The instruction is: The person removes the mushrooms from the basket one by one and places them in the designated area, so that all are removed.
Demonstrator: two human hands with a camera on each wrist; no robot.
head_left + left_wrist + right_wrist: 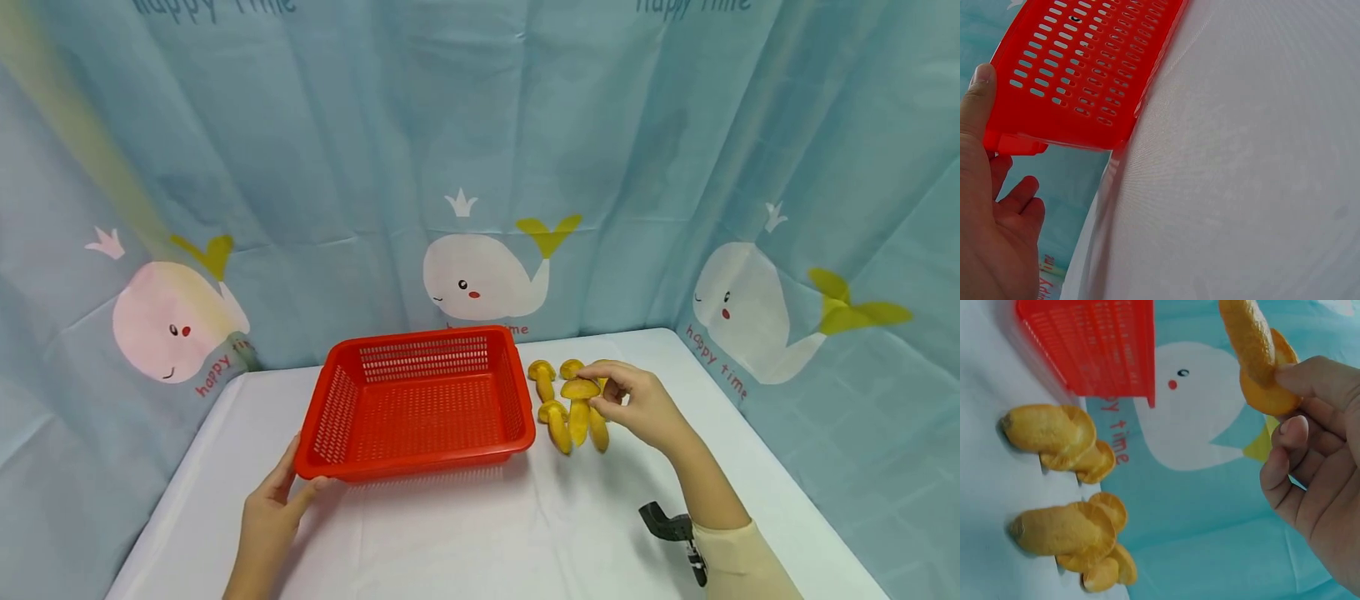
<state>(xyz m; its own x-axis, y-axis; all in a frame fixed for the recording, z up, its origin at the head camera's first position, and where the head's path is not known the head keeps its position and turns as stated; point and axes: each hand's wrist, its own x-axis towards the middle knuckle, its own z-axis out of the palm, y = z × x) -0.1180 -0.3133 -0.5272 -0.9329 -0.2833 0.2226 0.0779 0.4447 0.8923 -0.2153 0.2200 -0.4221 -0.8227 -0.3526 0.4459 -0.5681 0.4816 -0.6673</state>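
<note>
My left hand point(272, 512) grips the near left corner of a red plastic basket point(416, 460). In the left wrist view the thumb lies on the outer wall of the basket point(1054, 122), with fingers below its rim. Right of the basket, my right hand point(641, 406) pinches a yellow mushroom point(579, 421) by its cap. The right wrist view shows this mushroom point(1250, 344) raised off the table, thumb against the cap. Several more mushrooms, one at the front point(558, 429) and one behind point(542, 379), lie on the table beside the basket.
A white cloth covers the table point(450, 542). Blue curtains with whale prints point(480, 275) hang behind it and at both sides. A black strap-like device point(667, 527) sits at my right wrist by the sleeve. Slotted walls and floor show inside the basket.
</note>
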